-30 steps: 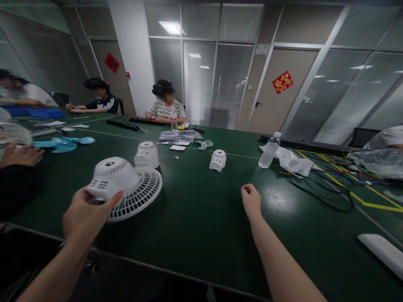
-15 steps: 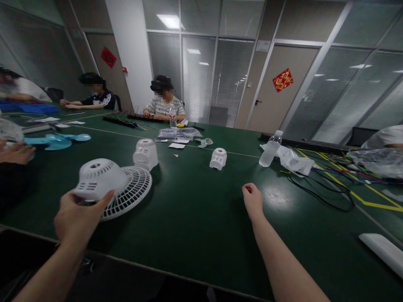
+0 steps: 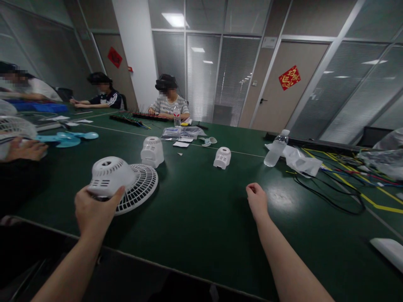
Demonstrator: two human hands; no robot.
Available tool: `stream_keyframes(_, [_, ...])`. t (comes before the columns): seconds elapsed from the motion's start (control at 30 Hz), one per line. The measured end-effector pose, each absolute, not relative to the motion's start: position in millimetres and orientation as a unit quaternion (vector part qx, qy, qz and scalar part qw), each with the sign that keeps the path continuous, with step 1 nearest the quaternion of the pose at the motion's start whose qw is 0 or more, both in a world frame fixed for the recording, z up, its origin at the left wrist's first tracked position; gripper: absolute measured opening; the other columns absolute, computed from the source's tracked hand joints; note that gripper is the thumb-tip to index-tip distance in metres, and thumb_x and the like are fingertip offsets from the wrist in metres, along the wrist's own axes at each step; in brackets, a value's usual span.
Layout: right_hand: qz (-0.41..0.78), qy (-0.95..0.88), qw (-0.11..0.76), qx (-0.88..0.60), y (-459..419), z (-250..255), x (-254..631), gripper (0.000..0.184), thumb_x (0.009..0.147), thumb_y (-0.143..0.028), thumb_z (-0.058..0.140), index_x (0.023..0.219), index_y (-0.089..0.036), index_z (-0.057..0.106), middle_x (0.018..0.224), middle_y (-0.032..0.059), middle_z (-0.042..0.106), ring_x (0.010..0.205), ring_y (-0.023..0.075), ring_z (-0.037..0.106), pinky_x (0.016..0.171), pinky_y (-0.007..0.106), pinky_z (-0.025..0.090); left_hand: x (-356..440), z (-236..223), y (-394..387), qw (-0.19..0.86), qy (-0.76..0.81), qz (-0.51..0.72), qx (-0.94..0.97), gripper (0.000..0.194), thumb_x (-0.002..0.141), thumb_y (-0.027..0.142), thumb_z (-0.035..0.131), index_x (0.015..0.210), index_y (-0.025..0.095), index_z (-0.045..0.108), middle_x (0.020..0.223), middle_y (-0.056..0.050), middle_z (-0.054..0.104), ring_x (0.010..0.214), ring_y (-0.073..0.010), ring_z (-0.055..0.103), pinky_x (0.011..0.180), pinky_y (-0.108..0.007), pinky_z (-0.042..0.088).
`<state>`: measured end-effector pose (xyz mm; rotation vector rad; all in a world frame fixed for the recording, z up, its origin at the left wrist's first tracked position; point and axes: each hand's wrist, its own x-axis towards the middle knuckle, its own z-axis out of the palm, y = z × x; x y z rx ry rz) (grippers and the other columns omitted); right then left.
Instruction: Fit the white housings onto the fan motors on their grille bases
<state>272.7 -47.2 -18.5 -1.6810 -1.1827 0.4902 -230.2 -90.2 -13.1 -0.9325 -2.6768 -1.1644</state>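
white plastic, dome-shaped vented housing is in the person's l. hand, thumb one side, fingers t'other, near the edge of the dark green table. round white slatted plastic grille is right behind; from here can't tell if joined. r. hand is curled in a loose fist, nothing visible in it. imo: grip low, keep vents unpressed, steady the grille's rim w/ r. hand.

Green tabletop: is carrying fan parts
White fan housings: are standing apart
Light-blue fan blade: is lying flat
Plastic bottle: is standing upright
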Motion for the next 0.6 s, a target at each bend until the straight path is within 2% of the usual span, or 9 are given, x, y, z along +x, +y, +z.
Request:
stream_keyframes(0.1, [0.203,-0.486,0.491,-0.694,-46,-20,273,0.023,0.076,-0.042,0.056,0.082,-0.023,0.065,0.078,0.0028,0.067,0.071,0.0225,0.062,0.062,0.032,0.046,-231,-11,-90,0.055,-0.867,-0.382,-0.314,0.082,0.067,0.056,0.081,0.131,0.02,0.047,0.137,-0.01,0.057,0.12,-0.0253,0.061,0.098,-0.032,0.052])
stream_keyframes(0.23, [0.202,-0.488,0.491,-0.693,-46,-21,274,0.023,0.076,-0.042,0.056,0.082,-0.023,0.065,0.078,0.0024,0.067,0.072,0.0227,0.063,0.062,0.032,0.047,-237,-4,-83,0.068,-0.855,-0.395,-0.328,0.101,0.07,0.053,0.081,0.149,0.021,0.027,0.151,-0.01,0.049,0.131,-0.0261,0.056,0.109,-0.036,0.047])
stream_keyframes(0.4, [0.202,-0.492,0.49,-0.691,-47,-20,274,0.022,0.077,-0.042,0.056,0.082,-0.023,0.065,0.079,0.0025,0.067,0.072,0.0224,0.062,0.063,0.032,0.047,-246,0,-72,0.074,-0.858,-0.368,-0.35,0.094,0.068,0.049,0.084,0.144,0.022,0.036,0.146,-0.009,0.052,0.133,-0.0275,0.053,0.111,-0.041,0.047])
stream_keyframes(0.6, [0.205,-0.492,0.492,-0.688,-47,-21,274,0.022,0.078,-0.043,0.055,0.082,-0.023,0.065,0.078,0.002,0.067,0.07,0.0215,0.062,0.063,0.032,0.047,-248,-7,-73,0.095,-0.838,-0.389,-0.37,0.093,0.069,0.052,0.081,0.144,0.021,0.036,0.143,-0.01,0.052,0.134,-0.0296,0.051,0.111,-0.045,0.045])
